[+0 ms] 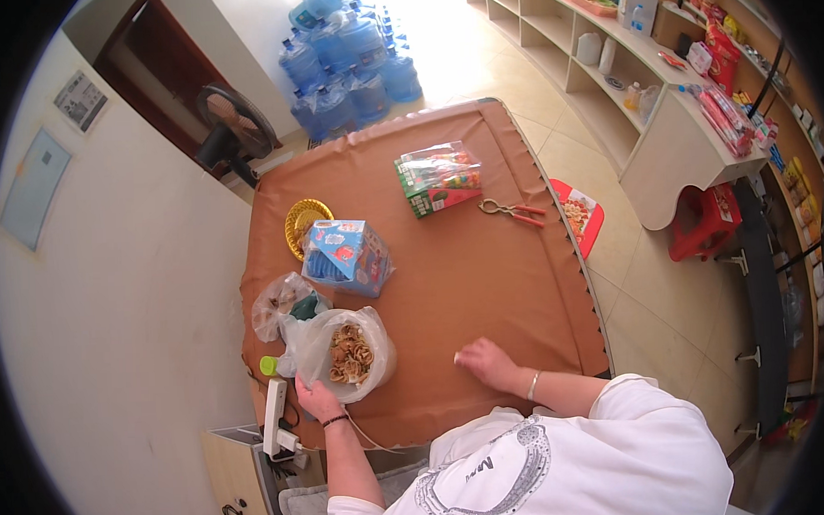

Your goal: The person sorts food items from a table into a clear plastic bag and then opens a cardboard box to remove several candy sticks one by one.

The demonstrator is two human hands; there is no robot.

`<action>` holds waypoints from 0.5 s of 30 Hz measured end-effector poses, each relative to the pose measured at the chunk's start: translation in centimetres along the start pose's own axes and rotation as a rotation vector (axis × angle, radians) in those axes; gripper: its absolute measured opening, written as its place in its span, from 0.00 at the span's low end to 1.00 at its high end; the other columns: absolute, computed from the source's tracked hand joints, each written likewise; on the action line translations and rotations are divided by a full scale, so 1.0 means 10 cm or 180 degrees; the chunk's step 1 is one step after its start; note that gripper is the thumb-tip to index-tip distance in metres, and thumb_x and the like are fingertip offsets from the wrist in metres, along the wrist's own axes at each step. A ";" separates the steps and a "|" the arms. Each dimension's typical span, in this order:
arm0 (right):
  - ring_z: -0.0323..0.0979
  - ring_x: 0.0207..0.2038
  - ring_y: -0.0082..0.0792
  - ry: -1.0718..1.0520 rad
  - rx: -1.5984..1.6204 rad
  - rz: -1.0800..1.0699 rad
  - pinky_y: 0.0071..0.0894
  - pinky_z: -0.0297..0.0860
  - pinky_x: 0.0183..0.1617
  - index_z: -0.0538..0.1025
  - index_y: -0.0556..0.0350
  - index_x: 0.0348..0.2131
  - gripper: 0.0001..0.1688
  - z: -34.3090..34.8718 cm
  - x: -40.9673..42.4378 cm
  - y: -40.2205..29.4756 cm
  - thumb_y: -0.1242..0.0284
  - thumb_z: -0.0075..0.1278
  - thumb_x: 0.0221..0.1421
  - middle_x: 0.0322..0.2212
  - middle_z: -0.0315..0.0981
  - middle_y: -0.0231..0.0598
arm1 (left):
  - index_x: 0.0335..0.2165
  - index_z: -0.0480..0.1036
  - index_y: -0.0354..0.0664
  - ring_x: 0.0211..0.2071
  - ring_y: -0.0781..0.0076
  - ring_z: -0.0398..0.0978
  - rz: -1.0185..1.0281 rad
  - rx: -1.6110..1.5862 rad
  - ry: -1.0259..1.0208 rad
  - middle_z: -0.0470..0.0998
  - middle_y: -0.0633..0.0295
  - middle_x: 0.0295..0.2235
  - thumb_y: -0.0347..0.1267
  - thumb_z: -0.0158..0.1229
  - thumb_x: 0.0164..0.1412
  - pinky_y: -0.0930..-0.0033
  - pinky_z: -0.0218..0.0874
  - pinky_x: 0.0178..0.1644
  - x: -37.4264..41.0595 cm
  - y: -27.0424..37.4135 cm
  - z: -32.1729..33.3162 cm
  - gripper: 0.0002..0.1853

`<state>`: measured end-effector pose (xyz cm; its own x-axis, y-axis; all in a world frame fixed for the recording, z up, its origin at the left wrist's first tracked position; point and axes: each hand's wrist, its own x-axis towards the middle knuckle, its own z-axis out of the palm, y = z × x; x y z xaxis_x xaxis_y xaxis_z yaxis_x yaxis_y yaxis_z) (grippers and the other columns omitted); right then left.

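Note:
My left hand (316, 398), with a dark bead bracelet, grips the near left rim of a clear plastic bag (313, 349) that lines a round bin. Brown broken pieces (351, 355), which look like nut shells, lie inside the bag. My right hand (487, 365) is low over the brown tabletop cover (467, 289), right of the bin, with its fingers bent. A small pale spot shows at its fingertips; whether it is a nail or a held piece is unclear. Red-handled nutcracker pliers (516, 211) lie toward the far right of the table.
A blue box (347, 256), a gold basket (305, 217), a knotted plastic bag (281, 303) and a green-red packaged box (440, 181) stand on the table. A power strip (274, 409) is at its left edge. A red stool (577, 214) is beyond the right edge.

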<state>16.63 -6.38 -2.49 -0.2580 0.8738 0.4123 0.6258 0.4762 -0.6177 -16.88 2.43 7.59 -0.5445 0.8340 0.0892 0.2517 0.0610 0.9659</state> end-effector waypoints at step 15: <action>0.71 0.39 0.47 0.0636 -0.1185 0.1763 0.42 0.69 0.43 0.75 0.57 0.28 0.09 -1.19 0.94 1.44 0.69 0.54 0.51 0.34 0.70 0.47 | 0.43 0.64 0.39 0.38 0.75 0.66 -0.0642 0.0097 -0.0409 0.67 0.63 0.38 0.29 0.51 0.59 0.74 0.61 0.42 -1.13 -0.35 -0.24 0.13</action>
<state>31.96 7.49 0.40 0.2901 0.9263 0.2403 0.8461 -0.1310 -0.5167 -13.50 -8.51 3.73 -0.4804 0.8661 -0.1385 0.1732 0.2485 0.9530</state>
